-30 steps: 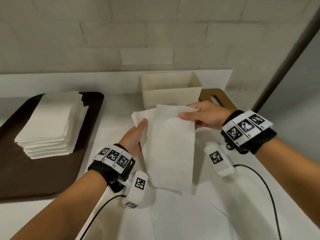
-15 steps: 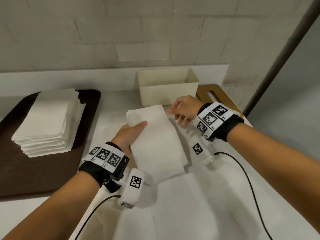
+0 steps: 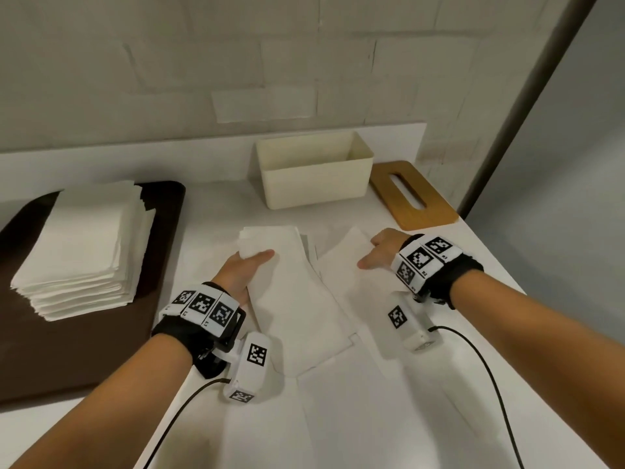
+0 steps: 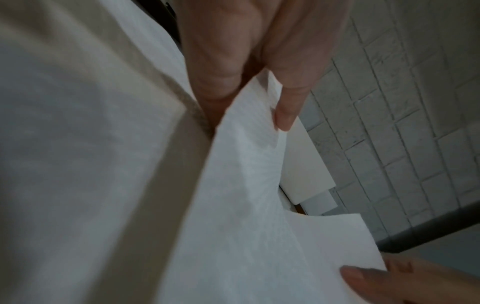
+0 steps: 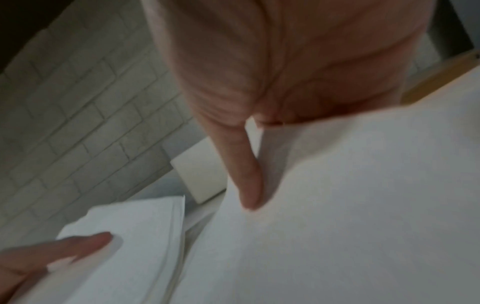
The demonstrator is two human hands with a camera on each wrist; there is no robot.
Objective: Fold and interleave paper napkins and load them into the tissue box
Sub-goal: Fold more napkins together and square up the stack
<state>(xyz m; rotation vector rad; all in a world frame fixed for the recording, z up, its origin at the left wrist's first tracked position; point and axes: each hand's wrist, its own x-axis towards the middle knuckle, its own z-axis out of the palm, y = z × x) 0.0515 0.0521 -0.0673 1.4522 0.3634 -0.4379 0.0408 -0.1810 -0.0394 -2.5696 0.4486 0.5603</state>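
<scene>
My left hand (image 3: 252, 260) pinches the upper left corner of a folded white napkin (image 3: 297, 299), thumb on top; in the left wrist view the napkin (image 4: 249, 205) bends up between thumb and fingers. To its right, my right hand (image 3: 375, 252) pinches the edge of a second white napkin (image 3: 351, 265) lying on the table, thumb on top; the right wrist view shows that napkin (image 5: 337, 205) under the thumb. The open cream tissue box (image 3: 314, 184) stands behind both hands. Its wooden slotted lid (image 3: 411, 194) lies to the right of it.
A dark brown tray (image 3: 67, 350) at the left carries a tall stack of white napkins (image 3: 84, 245). More flat napkins (image 3: 355, 401) cover the white table in front. A brick wall runs behind; the table's right edge and a dark post are close by.
The folded napkin has been lowered from mid-air onto the table. My right hand let go of it, swung right and took hold of a second napkin. My left hand keeps its grip.
</scene>
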